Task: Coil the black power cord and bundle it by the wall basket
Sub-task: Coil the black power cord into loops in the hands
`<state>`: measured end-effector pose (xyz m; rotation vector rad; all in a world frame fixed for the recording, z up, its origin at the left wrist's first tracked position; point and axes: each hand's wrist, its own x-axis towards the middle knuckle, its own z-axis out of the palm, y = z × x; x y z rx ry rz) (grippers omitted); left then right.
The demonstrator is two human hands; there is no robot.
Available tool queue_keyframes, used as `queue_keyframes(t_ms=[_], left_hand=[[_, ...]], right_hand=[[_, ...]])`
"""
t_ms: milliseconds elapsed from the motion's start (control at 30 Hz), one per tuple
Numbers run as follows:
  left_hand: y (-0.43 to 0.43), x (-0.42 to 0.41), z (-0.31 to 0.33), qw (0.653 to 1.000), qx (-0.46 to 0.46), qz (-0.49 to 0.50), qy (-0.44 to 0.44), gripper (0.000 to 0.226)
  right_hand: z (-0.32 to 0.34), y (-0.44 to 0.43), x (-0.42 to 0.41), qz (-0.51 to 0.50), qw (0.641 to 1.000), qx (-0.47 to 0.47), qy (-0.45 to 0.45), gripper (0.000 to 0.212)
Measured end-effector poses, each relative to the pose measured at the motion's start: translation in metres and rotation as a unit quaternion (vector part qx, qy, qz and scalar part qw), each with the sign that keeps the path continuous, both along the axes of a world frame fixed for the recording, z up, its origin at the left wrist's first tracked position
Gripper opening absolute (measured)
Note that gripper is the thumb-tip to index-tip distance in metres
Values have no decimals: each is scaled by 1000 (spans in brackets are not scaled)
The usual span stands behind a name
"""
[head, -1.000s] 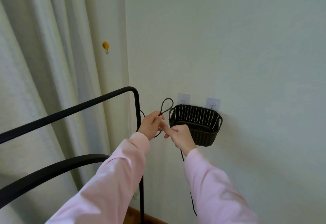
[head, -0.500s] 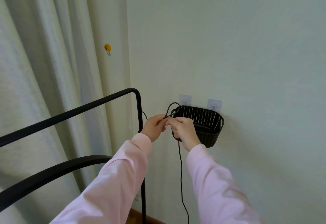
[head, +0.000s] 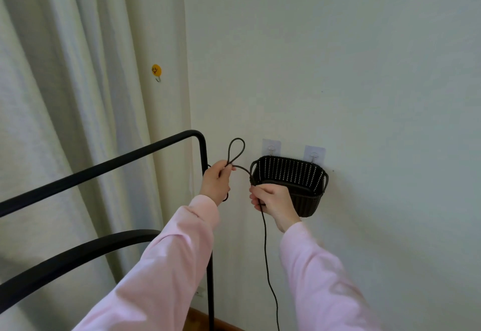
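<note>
The black power cord [head: 265,247] hangs down the wall toward the floor. My left hand [head: 216,183] pinches a small upright loop of it just left of the basket, and a bit of cord pokes out below that hand. From there the cord arcs right into my right hand [head: 272,200], which grips it in front of the basket's left end. The dark woven wall basket [head: 294,177] hangs from two clear adhesive hooks [head: 271,148]; my right hand hides its lower left corner.
A black metal rack frame [head: 200,148] stands left of my hands, its upright post close behind my left wrist. Pale curtains [head: 78,96] hang further left. A yellow smiley hook [head: 156,70] sits on the wall above. A wooden skirting strip runs along the bottom.
My hands, which met at the basket's left rim half a second ago, have parted. The left hand holds the loop up again; the right hand has slid down and right along the cord.
</note>
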<state>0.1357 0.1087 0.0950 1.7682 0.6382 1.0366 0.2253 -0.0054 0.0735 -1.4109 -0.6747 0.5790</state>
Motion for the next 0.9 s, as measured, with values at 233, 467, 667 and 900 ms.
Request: queue_keyframes(t_ms=[233,467,667,900], left_hand=[[-4,0,-6,999,-27,-21,4,29],[-9,-1,-5,998,-21,-58,18,31],[-13,-2,-11,995,-43,-91,6,30],[-18,-1,-8,994,-31,-103,1,31]], right_hand=[[28,7,-1,-46,971,180,152,24],[53,18,-15,-28,954,228,192,22],[58,29,-27,-1,945,246,216,26],[62,43,-36,-37,953,212,212,17]])
